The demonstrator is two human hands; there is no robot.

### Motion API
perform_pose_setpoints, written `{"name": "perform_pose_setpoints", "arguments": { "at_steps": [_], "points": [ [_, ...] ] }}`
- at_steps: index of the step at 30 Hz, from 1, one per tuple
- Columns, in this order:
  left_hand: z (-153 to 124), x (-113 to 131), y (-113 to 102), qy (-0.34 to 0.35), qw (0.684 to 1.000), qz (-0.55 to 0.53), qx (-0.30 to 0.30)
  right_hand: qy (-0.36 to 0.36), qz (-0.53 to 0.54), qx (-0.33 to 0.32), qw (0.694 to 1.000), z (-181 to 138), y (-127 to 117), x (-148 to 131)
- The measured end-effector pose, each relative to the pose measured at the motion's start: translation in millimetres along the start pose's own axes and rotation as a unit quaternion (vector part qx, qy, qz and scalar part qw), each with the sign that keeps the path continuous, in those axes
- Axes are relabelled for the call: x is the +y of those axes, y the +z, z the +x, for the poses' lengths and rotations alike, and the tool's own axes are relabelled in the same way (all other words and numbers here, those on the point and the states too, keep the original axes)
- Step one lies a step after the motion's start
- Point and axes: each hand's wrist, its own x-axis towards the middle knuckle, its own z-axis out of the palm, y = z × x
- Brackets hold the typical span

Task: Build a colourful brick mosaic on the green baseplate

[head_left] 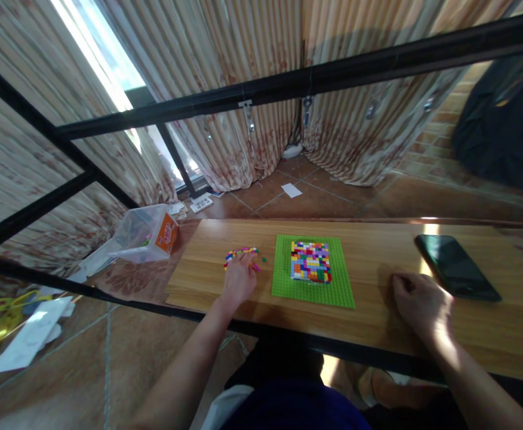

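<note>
- Currently, the left hand (239, 279) reaches palm down over a small heap of loose bricks (240, 252), its fingers (246, 261) bent and slightly apart, the tips down among the pieces.
- Whether those fingers pinch a brick or only touch the heap, one cannot tell, since the hand covers part of it.
- The loose bricks lie right at the left fingertips, showing mainly beyond them and to either side; a single green brick (264, 260) sits apart, just to the right of the fingers.
- The right hand (422, 303) rests on the worktop (378, 251), its fingers curled inward into a loose fist; what the curl may hide cannot be seen.
- Between the two hands lies a green baseplate (283, 283), nearer to the left hand and well apart from the right.
- On the baseplate stands a multicoloured brick block (310, 261), roughly rectangular, with bare studs around it; neither hand touches it.
- A dark phone (456, 267) lies just beside the right hand, on its farther right side.
- Past the worktop's left end stands a clear plastic bin (131, 230) with an orange label (166, 233).
</note>
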Motion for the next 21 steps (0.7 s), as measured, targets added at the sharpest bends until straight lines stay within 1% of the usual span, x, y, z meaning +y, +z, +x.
{"name": "perform_pose_setpoints", "arguments": {
  "at_steps": [3, 6, 11, 13, 15, 17, 19, 21],
  "points": [
    [-2, 0, -7, 0.025, 0.999, 0.029, -0.031, -0.002, -0.002, -0.001, 1.000, 0, -1, 0],
    [-2, 5, -11, 0.048, 0.997, 0.050, -0.043, -0.006, -0.014, -0.005, 1.000, 0, -1, -1],
    [6, 10, -7, 0.064, 0.991, 0.089, -0.079, -0.003, -0.016, -0.017, 1.000, 0, 0, -1],
    [8, 9, -6, 0.061, 0.990, 0.092, -0.082, -0.001, -0.019, -0.012, 1.000, -1, 1, -1],
    [10, 10, -5, 0.064, 0.992, 0.076, -0.077, 0.000, -0.018, -0.001, 1.000, -1, 3, 0],
    [13, 17, -6, 0.081, 0.993, 0.037, -0.073, -0.003, -0.015, 0.009, 1.000, -1, 4, 0],
    [18, 29, -7, 0.109, 0.991, -0.018, -0.072, -0.010, -0.015, 0.016, 1.000, -1, 5, 1],
    [26, 46, -6, 0.136, 0.986, -0.070, -0.069, -0.013, -0.012, 0.019, 1.000, -1, 5, 1]
  ]
}}
